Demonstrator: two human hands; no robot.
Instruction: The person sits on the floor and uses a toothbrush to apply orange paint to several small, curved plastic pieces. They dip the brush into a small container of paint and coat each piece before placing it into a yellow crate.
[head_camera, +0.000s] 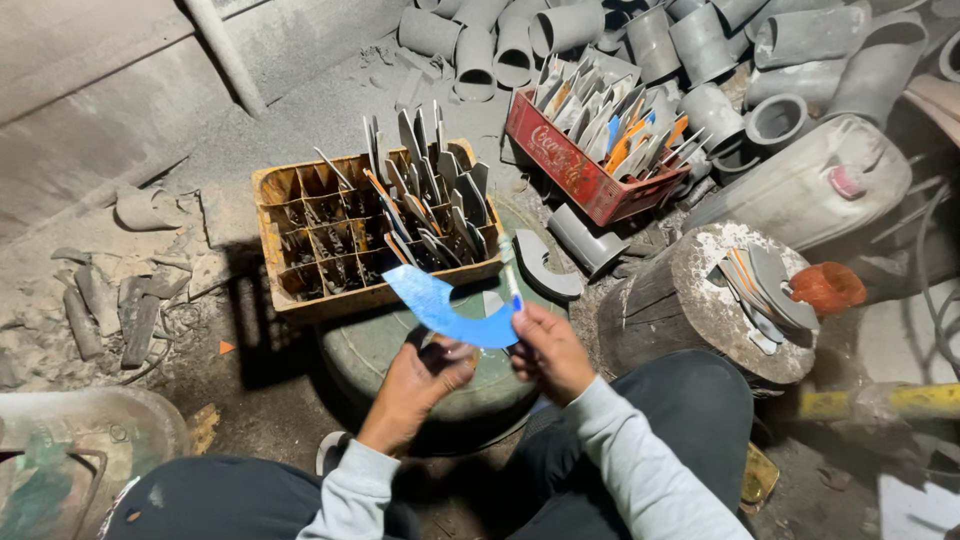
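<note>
A blue curved flat piece (440, 308), crescent shaped, is held between both hands above a round green drum top (380, 352). My left hand (420, 385) grips its lower middle from beneath. My right hand (550, 352) pinches its right end and also holds a thin pale stick-like tool (510, 268) that points upward. Just beyond the hands stands a yellow partitioned crate (300, 290) with several grey and orange curved pieces upright in its right-hand cells.
A red crate (560, 165) full of similar cut pieces sits at the back right. A wooden stump (690, 310) on my right carries several grey pieces. Grey pipe sections (520, 40), a pale jerrycan (800, 190), an orange object (828, 287) and dusty rubble (110, 310) lie around.
</note>
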